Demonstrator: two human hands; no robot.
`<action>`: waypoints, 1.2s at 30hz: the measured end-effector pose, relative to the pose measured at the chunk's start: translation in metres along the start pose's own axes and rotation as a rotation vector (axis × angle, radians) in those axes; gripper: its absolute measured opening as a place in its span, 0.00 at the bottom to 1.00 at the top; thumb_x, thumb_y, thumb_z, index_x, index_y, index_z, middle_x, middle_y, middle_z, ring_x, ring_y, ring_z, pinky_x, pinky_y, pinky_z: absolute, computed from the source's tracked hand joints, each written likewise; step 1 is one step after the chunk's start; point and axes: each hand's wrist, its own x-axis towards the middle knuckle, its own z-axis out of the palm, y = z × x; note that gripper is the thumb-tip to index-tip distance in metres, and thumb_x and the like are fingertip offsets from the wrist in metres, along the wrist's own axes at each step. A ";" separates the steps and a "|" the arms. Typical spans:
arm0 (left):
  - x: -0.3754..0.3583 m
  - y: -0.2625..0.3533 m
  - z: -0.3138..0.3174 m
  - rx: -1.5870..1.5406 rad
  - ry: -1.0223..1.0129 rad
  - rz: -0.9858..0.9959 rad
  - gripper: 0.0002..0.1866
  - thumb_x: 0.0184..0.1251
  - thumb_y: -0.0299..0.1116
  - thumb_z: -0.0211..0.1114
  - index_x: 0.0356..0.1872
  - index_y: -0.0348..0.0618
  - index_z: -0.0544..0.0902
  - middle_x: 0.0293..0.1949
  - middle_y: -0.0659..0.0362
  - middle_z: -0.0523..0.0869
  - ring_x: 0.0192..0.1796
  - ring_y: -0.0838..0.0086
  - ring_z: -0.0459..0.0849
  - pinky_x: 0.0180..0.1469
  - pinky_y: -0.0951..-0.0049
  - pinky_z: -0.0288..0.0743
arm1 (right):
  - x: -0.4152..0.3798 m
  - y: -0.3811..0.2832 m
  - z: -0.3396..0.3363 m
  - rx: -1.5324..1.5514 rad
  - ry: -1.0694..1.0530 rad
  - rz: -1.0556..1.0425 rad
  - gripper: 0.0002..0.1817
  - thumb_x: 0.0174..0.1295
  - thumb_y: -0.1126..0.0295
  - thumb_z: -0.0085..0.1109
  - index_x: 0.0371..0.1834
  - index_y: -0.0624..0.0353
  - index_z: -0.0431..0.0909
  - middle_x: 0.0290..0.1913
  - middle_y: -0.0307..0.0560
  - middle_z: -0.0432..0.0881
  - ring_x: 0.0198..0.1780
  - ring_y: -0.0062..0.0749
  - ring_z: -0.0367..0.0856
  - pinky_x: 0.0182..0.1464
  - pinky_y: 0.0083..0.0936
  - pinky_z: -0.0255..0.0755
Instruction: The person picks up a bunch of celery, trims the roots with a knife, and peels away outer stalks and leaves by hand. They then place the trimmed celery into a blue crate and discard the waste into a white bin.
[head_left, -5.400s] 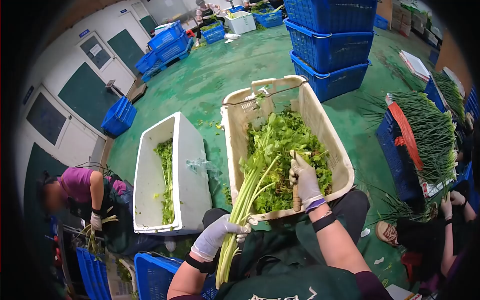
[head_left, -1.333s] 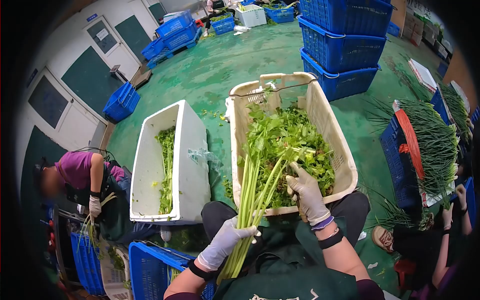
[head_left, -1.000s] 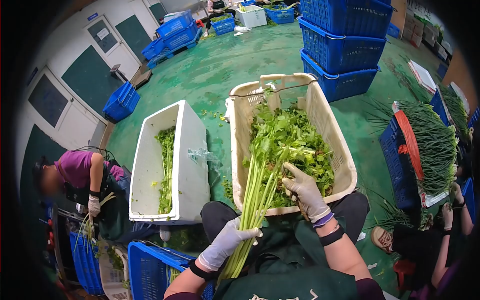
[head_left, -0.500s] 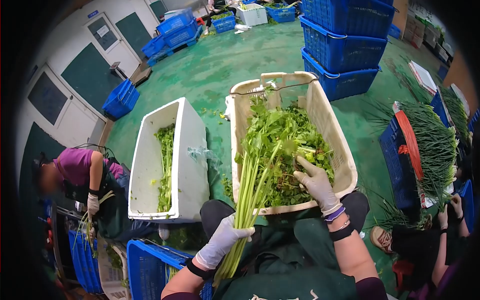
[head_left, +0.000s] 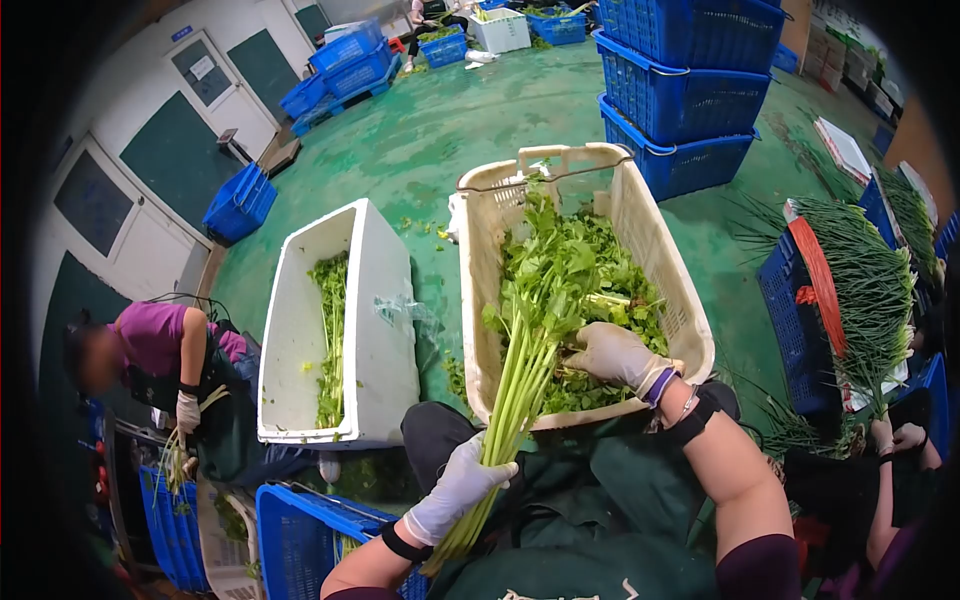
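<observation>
Over the basket (head_left: pixel 640 235), left fingers (head_left: pixel 488 472) clench celery stalks (head_left: pixel 520 390); right fingers (head_left: pixel 590 350) grip them higher

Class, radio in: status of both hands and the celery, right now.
Left hand shut on celery bunch, stalk ends down. Right hand on the stalks over the beige basket. White tub alongside, nothing blocking.

Green celery in white-gloved hands over a cream basket, on a green floor.
The celery bunch (head_left: pixel 540 330) has pale green stalks and darker leaves; beside the cream basket (head_left: pixel 640 215) stand a white tub (head_left: pixel 385 330) and blue crates (head_left: pixel 680 90).
</observation>
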 end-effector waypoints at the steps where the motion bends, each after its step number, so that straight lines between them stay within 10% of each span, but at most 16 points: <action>1: 0.000 -0.001 0.000 0.028 0.018 -0.007 0.23 0.60 0.17 0.65 0.58 0.37 0.75 0.40 0.63 0.81 0.33 0.82 0.80 0.34 0.79 0.78 | 0.001 0.001 -0.001 0.050 -0.045 0.022 0.23 0.57 0.51 0.64 0.47 0.59 0.82 0.44 0.57 0.85 0.48 0.51 0.83 0.52 0.41 0.75; 6: 0.004 -0.009 -0.005 -0.042 0.024 -0.014 0.24 0.60 0.17 0.65 0.58 0.37 0.75 0.41 0.63 0.81 0.34 0.82 0.80 0.34 0.80 0.78 | -0.004 0.004 0.008 0.129 0.066 0.194 0.22 0.58 0.51 0.62 0.49 0.54 0.82 0.44 0.56 0.85 0.48 0.50 0.83 0.51 0.40 0.75; 19: 0.001 -0.005 0.004 0.227 0.183 -0.014 0.18 0.58 0.22 0.69 0.49 0.36 0.76 0.33 0.60 0.83 0.28 0.80 0.81 0.32 0.77 0.77 | -0.022 -0.018 0.059 0.633 0.556 -0.180 0.27 0.61 0.63 0.65 0.65 0.53 0.74 0.48 0.56 0.84 0.45 0.39 0.87 0.45 0.25 0.76; 23: 0.002 -0.016 0.003 0.396 0.229 0.003 0.17 0.57 0.24 0.70 0.47 0.37 0.77 0.31 0.59 0.84 0.28 0.79 0.82 0.33 0.75 0.78 | -0.029 -0.021 0.034 0.682 0.246 -0.085 0.31 0.61 0.58 0.64 0.68 0.54 0.70 0.45 0.55 0.85 0.44 0.50 0.84 0.46 0.30 0.76; 25: 0.004 -0.020 0.005 0.503 0.256 0.038 0.21 0.56 0.32 0.71 0.50 0.36 0.77 0.37 0.46 0.86 0.42 0.58 0.87 0.44 0.64 0.79 | -0.022 -0.017 0.043 0.533 0.272 -0.144 0.31 0.61 0.56 0.63 0.68 0.52 0.70 0.44 0.56 0.85 0.44 0.52 0.84 0.46 0.32 0.76; 28: 0.003 -0.023 0.006 0.524 0.278 0.064 0.23 0.55 0.34 0.71 0.50 0.36 0.77 0.39 0.43 0.86 0.45 0.51 0.85 0.48 0.59 0.77 | -0.017 -0.012 0.048 0.345 0.258 -0.201 0.30 0.61 0.53 0.61 0.68 0.48 0.71 0.44 0.57 0.84 0.45 0.54 0.83 0.47 0.36 0.76; 31: 0.003 -0.024 0.003 0.525 0.276 0.059 0.20 0.57 0.31 0.70 0.49 0.36 0.77 0.37 0.48 0.86 0.40 0.61 0.87 0.44 0.65 0.79 | -0.014 -0.008 0.053 0.339 0.217 -0.172 0.29 0.62 0.56 0.62 0.68 0.39 0.71 0.49 0.58 0.82 0.48 0.54 0.82 0.48 0.36 0.76; 33: 0.002 -0.018 0.002 0.356 0.226 0.010 0.18 0.58 0.27 0.69 0.49 0.36 0.77 0.36 0.54 0.85 0.35 0.69 0.85 0.39 0.71 0.79 | -0.008 -0.003 0.054 0.624 0.653 -0.253 0.29 0.63 0.63 0.62 0.69 0.44 0.69 0.49 0.51 0.85 0.39 0.40 0.85 0.41 0.27 0.76; 35: 0.001 -0.015 -0.003 0.190 0.176 -0.038 0.16 0.59 0.24 0.69 0.48 0.36 0.77 0.35 0.60 0.83 0.30 0.78 0.82 0.34 0.77 0.78 | -0.027 -0.014 0.024 1.132 0.646 -0.083 0.27 0.67 0.70 0.60 0.70 0.59 0.68 0.31 0.36 0.80 0.23 0.12 0.67 0.25 0.13 0.66; 36: -0.001 -0.016 -0.008 0.022 0.094 -0.028 0.16 0.59 0.23 0.69 0.48 0.36 0.77 0.36 0.60 0.83 0.30 0.78 0.82 0.35 0.78 0.78 | -0.028 -0.004 0.026 1.283 0.577 -0.011 0.26 0.67 0.70 0.59 0.68 0.59 0.69 0.28 0.35 0.78 0.21 0.12 0.67 0.23 0.13 0.64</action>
